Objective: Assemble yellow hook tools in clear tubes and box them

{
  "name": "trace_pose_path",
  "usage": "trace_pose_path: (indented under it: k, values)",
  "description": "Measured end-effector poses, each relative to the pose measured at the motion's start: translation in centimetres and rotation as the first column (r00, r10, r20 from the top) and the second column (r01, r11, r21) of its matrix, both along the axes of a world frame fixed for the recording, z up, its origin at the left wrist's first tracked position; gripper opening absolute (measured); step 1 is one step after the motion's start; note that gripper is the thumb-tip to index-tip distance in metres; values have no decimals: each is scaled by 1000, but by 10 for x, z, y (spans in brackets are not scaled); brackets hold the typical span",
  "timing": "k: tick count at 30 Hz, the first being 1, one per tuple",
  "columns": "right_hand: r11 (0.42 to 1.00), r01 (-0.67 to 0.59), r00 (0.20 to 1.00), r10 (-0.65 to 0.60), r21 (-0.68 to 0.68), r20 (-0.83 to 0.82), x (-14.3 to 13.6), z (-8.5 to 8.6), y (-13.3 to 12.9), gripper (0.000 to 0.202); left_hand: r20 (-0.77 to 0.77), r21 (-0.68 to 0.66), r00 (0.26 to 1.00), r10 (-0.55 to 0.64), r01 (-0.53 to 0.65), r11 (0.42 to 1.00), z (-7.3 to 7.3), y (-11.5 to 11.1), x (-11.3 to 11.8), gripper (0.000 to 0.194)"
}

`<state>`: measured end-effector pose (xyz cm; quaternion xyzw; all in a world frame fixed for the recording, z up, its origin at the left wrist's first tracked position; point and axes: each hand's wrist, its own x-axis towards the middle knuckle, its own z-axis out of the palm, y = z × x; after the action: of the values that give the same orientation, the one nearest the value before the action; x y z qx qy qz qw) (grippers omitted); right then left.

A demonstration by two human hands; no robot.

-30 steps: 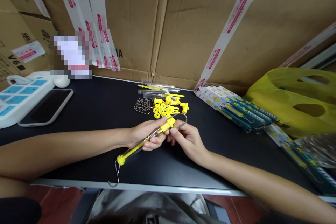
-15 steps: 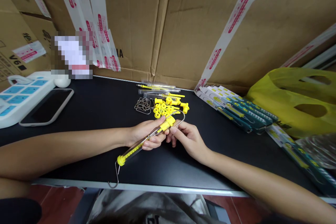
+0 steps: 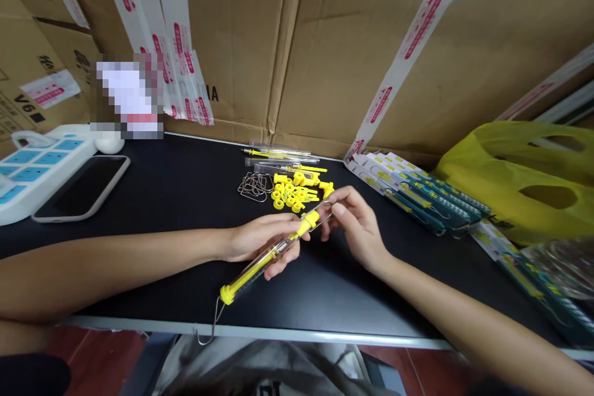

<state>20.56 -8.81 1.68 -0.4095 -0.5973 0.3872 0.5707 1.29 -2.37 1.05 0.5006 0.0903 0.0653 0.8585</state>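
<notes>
My left hand (image 3: 268, 241) is wrapped round the clear tube of a yellow spring scale (image 3: 248, 275), which slants from lower left to upper right. A wire hook (image 3: 215, 323) hangs from its lower yellow cap, over the table's front edge. At the upper end, my right hand (image 3: 355, 223) pinches the curved metal hook near the yellow head. Behind the hands lie a pile of small yellow parts (image 3: 290, 192), a heap of bent wire hooks (image 3: 255, 185) and some clear tubes with yellow rods (image 3: 278, 153).
A phone (image 3: 83, 189) and a white power strip (image 3: 51, 164) lie at the left. Printed boxes (image 3: 417, 189) and a yellow plastic bag (image 3: 492, 161) are at the right. Large cardboard (image 3: 241, 31) stands along the back of the black table (image 3: 185, 192).
The scale has shifted slightly right, its lower end down. My right hand has moved up and right, from beside the yellow head to the upper hook. My left hand's fingers have loosened somewhat.
</notes>
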Motion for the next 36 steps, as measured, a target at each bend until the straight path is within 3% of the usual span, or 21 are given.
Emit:
trace_pose_path:
  k: [3, 8, 11, 15, 19, 23, 26, 31, 36]
  values:
    - [995, 29, 989, -43, 100, 144, 2, 7, -5, 15, 8, 43, 999, 39, -39, 998, 0, -2, -1, 20]
    - [962, -82, 879, -54, 262, 474, -5, 11, -16, 18, 6, 78, 989, 149, -149, 986, -1, -4, 0, 22]
    - [971, -88, 847, -45, 224, 530, -11, 6, -18, 14, 17, 91, 979, 202, -203, 975, -1, -5, 0, 24]
    - [997, -41, 966, 54, -58, 251, -14, 0, -12, 15, 26, 115, 973, 229, -230, 966, 1, -7, 0, 27]
    - [934, -220, 975, 218, -280, -39, -17, -3, -5, 27, 7, 154, 972, 234, -233, 960, 2, -10, 2, 30]
    - [929, -243, 970, 234, -278, -64, -18, -4, -3, 23, -28, 180, 959, 281, -272, 945, 2, -12, 4, 34]
    - [950, -187, 980, 164, -249, -111, -13, -3, 0, 22, -37, 158, 958, 286, -277, 948, 1, -12, 5, 37]
    - [984, -24, 962, -25, -176, -271, 8, 11, 14, 23, -26, 54, 983, 181, -180, 982, -1, -7, 4, 36]
    - [973, -36, 954, -35, -227, -299, 18, 16, 20, 23, -57, 104, 995, 76, -70, 992, -1, -4, 4, 38]
